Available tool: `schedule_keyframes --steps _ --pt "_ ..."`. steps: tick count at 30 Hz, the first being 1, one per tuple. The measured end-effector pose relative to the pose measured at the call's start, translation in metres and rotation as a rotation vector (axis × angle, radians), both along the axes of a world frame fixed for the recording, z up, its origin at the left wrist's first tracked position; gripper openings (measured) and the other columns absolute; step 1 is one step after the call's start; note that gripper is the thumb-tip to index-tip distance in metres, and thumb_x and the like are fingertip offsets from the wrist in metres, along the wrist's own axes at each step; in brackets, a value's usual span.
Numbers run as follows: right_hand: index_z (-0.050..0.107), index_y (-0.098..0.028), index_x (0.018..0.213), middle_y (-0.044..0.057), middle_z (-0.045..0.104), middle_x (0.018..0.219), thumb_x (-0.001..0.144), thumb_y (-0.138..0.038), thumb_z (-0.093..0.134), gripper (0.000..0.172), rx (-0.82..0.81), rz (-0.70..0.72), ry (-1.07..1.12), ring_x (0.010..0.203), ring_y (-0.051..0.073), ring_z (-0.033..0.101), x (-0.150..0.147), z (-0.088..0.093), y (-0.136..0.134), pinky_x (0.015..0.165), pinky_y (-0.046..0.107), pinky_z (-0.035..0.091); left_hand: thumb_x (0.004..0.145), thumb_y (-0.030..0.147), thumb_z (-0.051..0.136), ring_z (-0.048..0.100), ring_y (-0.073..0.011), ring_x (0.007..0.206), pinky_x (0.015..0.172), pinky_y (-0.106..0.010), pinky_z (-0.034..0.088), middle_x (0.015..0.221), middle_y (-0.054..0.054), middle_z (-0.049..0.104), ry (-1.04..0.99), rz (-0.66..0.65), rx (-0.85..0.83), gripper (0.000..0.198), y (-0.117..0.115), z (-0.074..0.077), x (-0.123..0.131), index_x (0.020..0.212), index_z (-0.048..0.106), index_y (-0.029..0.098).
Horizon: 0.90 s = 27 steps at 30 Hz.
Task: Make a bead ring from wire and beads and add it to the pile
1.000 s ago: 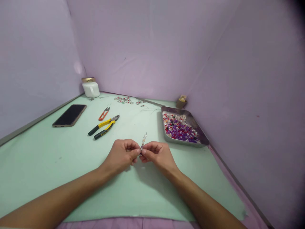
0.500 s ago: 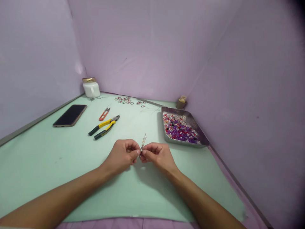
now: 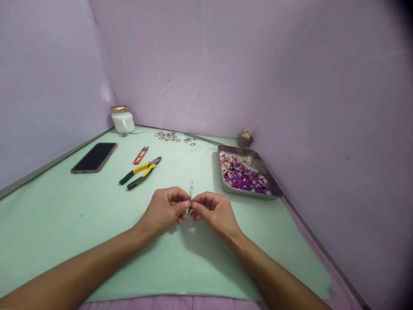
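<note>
Between my two hands stands a short strand of beads [image 3: 191,189], pale and clear ones above my fingertips and darker ones below. My left hand [image 3: 167,206] is closed, thumb and forefinger pinching the strand from the left. From the right my right hand [image 3: 213,211] pinches it at the same spot, its fingertips almost touching the left ones. The beads inside the pinch are hidden by my fingers. Both hands are held just over the pale green table covering [image 3: 155,267].
A metal tray [image 3: 251,196] of mixed beads lies to the right, a small pot [image 3: 245,138] behind it. Bead rings [image 3: 167,136] lie at the back. Leftward are pliers [image 3: 142,172], orange thread snips [image 3: 141,155], a phone [image 3: 94,158] and a white jar [image 3: 123,122]. Walls enclose the table.
The upper end of the bead strand has swung slightly left and now stands more upright. More of its lower beads show below my fingertips. Both hands keep their pinch.
</note>
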State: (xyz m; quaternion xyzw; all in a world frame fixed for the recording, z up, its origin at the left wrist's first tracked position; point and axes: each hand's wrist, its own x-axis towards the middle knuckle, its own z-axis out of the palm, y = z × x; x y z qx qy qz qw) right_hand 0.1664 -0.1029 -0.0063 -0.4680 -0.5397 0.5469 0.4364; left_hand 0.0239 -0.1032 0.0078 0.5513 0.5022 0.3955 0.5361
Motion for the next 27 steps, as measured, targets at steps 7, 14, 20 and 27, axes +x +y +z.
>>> schedule_keyframes --steps 7,14,20,27 --pt "0.061 -0.013 0.062 0.002 0.061 0.055 0.064 -0.025 0.060 0.012 0.053 0.005 -0.053 0.052 0.013 0.057 0.0006 0.0006 -0.0002 0.049 0.024 0.046 0.065 0.015 0.056 0.049 -0.0082 0.038 0.041 -0.019 0.041 0.042 0.004 0.056 0.032 0.027 -0.008 0.006 -0.0017 0.0012 0.0007 0.060 0.060 0.014" --pt "0.060 -0.014 0.060 0.002 0.061 0.054 0.065 -0.022 0.058 0.010 0.146 -0.002 -0.142 0.051 0.012 0.055 0.0018 -0.0011 0.0000 0.049 0.022 0.042 0.065 0.015 0.055 0.049 -0.0088 0.039 0.042 -0.020 0.041 0.044 0.003 0.058 0.035 0.023 0.002 0.007 -0.0027 -0.0015 0.0017 0.061 0.061 0.014" --pt "0.059 -0.015 0.059 0.002 0.059 0.055 0.066 -0.021 0.057 0.010 0.147 -0.001 -0.164 0.052 0.012 0.053 0.0003 -0.0020 0.0009 0.049 0.022 0.042 0.066 0.016 0.054 0.051 -0.0098 0.041 0.043 -0.021 0.041 0.045 0.003 0.057 0.051 0.005 0.018 0.008 -0.0030 -0.0059 0.0005 0.061 0.060 0.015" --pt "0.057 -0.016 0.067 0.001 0.060 0.061 0.062 -0.026 0.062 0.013 0.056 -0.045 -0.038 0.052 0.013 0.057 -0.0012 -0.0040 0.0010 0.046 0.024 0.047 0.067 0.018 0.055 0.050 -0.0098 0.040 0.044 -0.022 0.042 0.045 0.003 0.056 0.015 0.006 0.012 0.006 -0.0006 -0.0033 0.0020 0.063 0.059 0.014"
